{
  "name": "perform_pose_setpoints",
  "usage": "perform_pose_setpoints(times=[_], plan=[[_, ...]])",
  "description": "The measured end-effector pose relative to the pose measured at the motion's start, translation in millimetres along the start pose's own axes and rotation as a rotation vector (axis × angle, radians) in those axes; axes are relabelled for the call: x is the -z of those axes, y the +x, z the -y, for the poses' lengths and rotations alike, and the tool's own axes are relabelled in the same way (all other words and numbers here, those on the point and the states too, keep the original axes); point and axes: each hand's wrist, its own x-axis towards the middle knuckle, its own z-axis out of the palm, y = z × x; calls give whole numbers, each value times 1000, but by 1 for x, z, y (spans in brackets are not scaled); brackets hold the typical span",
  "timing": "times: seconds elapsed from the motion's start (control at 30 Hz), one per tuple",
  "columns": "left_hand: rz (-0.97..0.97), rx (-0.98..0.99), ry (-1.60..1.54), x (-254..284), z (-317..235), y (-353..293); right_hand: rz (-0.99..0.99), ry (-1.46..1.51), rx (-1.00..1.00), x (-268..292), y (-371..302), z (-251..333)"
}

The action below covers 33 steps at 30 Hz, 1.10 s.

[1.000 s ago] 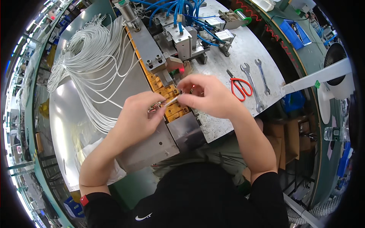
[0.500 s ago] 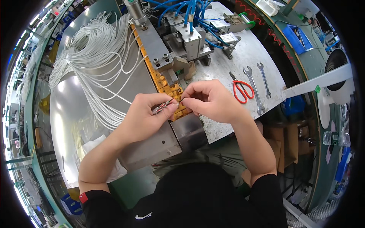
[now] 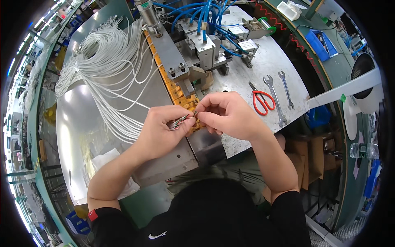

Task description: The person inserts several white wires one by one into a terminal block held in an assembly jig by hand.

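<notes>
My left hand [image 3: 163, 128] is closed around a small bundle of thin coloured wires [image 3: 180, 122], whose ends show red, green and white between thumb and fingers. My right hand [image 3: 230, 116] meets it fingertip to fingertip, its thumb and forefinger pinched on the tip of a wire [image 3: 195, 113]. Both hands hover over the near end of an orange block track [image 3: 181, 99] on the machine. A large coil of white cables [image 3: 101, 57] lies to the left, its strands running toward my left hand. Whether they join the held wires is hidden.
Beyond my hands stands a metal press fixture [image 3: 170, 57] with blue air tubes [image 3: 201, 16]. Red-handled scissors [image 3: 263, 102] and two wrenches [image 3: 274, 99] lie on the plate at right. A white bag [image 3: 105, 160] rests by my left forearm. A blue bin [image 3: 322, 44] sits at far right.
Both hands stay together at nearly the same place, with small shifts of the fingers. The view has moved slightly, so the bench and machine appear a little lower.
</notes>
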Motion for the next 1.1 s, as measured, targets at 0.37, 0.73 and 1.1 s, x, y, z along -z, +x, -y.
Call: perform_pose_setpoints(times=[0.37, 0.73, 1.1], plan=[[146, -31, -40, 6, 2, -3, 97, -142, 93, 5, 3, -3], [-59, -77, 457, -4, 17, 5, -21, -23, -180, 31, 22, -33], [-45, -109, 685, -4, 18, 4, 13, -54, -141, 36, 44, -48]])
